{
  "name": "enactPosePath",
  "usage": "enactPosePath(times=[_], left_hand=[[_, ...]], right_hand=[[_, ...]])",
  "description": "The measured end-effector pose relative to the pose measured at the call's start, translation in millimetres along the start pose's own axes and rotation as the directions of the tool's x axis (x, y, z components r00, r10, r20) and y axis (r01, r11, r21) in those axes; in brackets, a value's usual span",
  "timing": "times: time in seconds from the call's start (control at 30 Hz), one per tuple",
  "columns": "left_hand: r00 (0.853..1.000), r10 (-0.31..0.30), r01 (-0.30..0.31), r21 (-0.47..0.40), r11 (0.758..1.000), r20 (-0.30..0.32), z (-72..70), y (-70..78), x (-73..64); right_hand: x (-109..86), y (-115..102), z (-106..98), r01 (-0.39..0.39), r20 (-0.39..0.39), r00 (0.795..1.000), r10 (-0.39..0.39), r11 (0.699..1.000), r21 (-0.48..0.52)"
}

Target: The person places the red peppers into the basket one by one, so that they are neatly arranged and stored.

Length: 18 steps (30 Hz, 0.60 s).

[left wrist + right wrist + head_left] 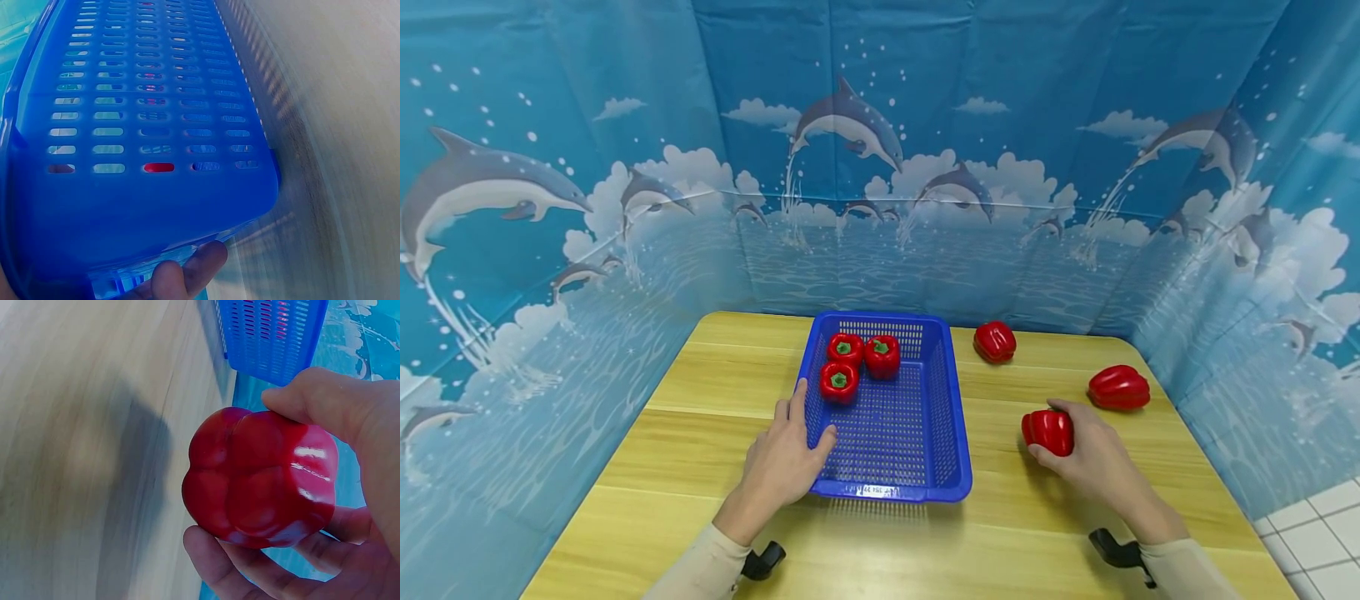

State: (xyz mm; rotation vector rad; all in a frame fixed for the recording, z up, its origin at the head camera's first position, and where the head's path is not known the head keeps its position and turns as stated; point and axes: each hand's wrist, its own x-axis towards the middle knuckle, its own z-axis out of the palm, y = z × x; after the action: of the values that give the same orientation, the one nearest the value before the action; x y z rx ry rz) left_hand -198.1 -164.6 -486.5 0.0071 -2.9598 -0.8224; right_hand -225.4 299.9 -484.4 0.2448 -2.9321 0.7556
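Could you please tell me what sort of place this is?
Probably a curtained-off indoor work area: a dolphin-print curtain hangs behind a wood-grain table, with white tiles at lower right.

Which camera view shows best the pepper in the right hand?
The right wrist view: the held pepper appears large, its lobed end visible. The head view shows it smaller, partly covered by the right hand; in the left wrist view, I cannot identify it.
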Motion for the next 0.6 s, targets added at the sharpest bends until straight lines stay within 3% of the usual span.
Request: enactPosePath(times=[0.6], left_hand=[[1.000, 0.002, -0.002, -0.009, 1.000, 0.002, -0.4, -1.4, -0.2]], right_hand=[[5.9, -23.6, 0.3, 0.070, -0.034, 0.997, -0.070, 0.997, 0.023]])
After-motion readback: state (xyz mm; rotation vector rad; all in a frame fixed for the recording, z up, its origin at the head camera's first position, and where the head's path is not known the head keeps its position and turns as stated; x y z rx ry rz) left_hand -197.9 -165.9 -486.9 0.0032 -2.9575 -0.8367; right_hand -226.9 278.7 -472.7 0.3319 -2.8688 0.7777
